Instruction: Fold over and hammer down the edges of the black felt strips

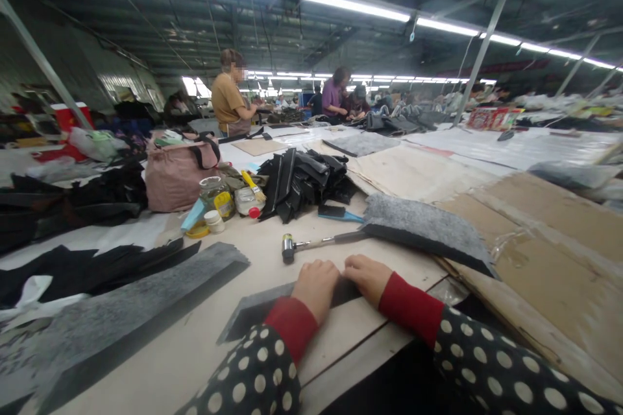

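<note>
My left hand (316, 285) and my right hand (366, 276) rest side by side, knuckles up and fingers curled down, on a dark grey strip of material (253, 310) lying on the worktable (195, 350). Both hands press on the strip's far end. What the curled fingers pinch is hidden beneath them. A small hammer (311, 245) lies just beyond my hands, its head pointing left. My sleeves are black with white dots and red cuffs.
Grey felt sheets lie at the left (131, 311) and right (428, 227). A pile of black strips (302, 181), a blue brush (335, 213), jars and bottles (219, 198) and a pink bag (178, 168) sit behind. Cardboard (549, 253) covers the right. Other people work farther back.
</note>
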The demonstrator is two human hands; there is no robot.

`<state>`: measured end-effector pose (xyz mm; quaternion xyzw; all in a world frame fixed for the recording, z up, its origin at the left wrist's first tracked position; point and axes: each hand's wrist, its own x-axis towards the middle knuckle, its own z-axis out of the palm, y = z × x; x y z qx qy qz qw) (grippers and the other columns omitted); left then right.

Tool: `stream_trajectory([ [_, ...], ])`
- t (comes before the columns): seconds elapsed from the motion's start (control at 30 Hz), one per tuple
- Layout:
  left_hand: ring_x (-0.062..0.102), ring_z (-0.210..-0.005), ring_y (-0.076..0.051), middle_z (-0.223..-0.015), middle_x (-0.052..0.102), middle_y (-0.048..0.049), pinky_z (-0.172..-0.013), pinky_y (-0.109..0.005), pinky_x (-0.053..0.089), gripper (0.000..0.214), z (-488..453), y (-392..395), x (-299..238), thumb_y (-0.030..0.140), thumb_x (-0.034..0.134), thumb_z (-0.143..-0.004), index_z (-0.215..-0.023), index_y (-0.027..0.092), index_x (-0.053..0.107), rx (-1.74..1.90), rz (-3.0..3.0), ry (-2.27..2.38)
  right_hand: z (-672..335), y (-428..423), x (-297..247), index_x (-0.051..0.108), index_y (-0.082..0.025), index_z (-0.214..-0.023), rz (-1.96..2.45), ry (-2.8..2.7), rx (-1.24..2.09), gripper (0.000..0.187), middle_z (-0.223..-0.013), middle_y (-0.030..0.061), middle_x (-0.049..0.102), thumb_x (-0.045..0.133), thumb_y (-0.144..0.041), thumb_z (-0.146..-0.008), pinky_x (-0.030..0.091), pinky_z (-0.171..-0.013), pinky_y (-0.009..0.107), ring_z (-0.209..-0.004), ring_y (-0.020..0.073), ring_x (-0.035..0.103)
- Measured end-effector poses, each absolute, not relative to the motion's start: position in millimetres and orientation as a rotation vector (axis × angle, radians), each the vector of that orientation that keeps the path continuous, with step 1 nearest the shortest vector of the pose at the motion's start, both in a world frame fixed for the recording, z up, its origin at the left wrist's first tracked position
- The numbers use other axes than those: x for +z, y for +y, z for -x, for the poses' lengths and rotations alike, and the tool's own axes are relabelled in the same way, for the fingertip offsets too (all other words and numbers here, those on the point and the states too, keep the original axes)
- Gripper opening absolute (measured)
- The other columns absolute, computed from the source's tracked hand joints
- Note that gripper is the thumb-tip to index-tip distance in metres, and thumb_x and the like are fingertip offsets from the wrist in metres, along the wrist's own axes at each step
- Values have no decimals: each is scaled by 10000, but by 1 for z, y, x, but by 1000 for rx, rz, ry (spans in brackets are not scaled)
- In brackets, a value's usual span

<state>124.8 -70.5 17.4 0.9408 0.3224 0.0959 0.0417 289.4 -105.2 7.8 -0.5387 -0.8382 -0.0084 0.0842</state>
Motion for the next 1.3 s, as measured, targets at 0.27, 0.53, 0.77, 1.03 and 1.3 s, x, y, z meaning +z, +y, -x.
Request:
stream_trajectory([
  [0.27,465,-890,-191,-936,548,-44,-746,-321,376,237,-119,-67,20,110,363,-802,-895,202,561,283,-2822,945,-261,-115,19,595,-125,-805,1838,-2507,-219,175,-881,81,555,426,-91,-775,394,-668,289,-850,195,462],
  [0.53,503,-873,-156,-891,577,-42,-822,-274,391,245,-84,-53,12,87,430,-733,-886,173,603,517,-2535,966,-255,-114,33,604,-121,-813,1952,-2424,-166,193,-893,102,561,456,-244,-797,350,-729,322,-888,216,463],
  [0.77,503,-837,-151,-840,576,-28,-804,-265,392,260,-84,-53,7,63,446,-683,-844,170,619,578,-2518,954,-252,-103,28,592,-184,-951,1925,-2401,45,237,-923,67,569,456,-151,-759,319,-772,313,-885,192,470],
  [1.03,480,-834,-152,-860,556,-24,-782,-257,388,265,-82,-56,8,59,421,-696,-839,186,604,541,-2639,941,-246,-104,26,592,-148,-943,1808,-2475,127,309,-913,71,543,397,-32,-734,349,-769,256,-868,158,464],
  [1.3,467,-818,-170,-904,553,-30,-756,-295,390,279,-77,-59,12,71,385,-760,-896,204,589,419,-2820,799,-224,-117,32,600,-90,-845,1892,-2624,-124,233,-854,139,548,372,-111,-801,373,-670,317,-804,219,483],
])
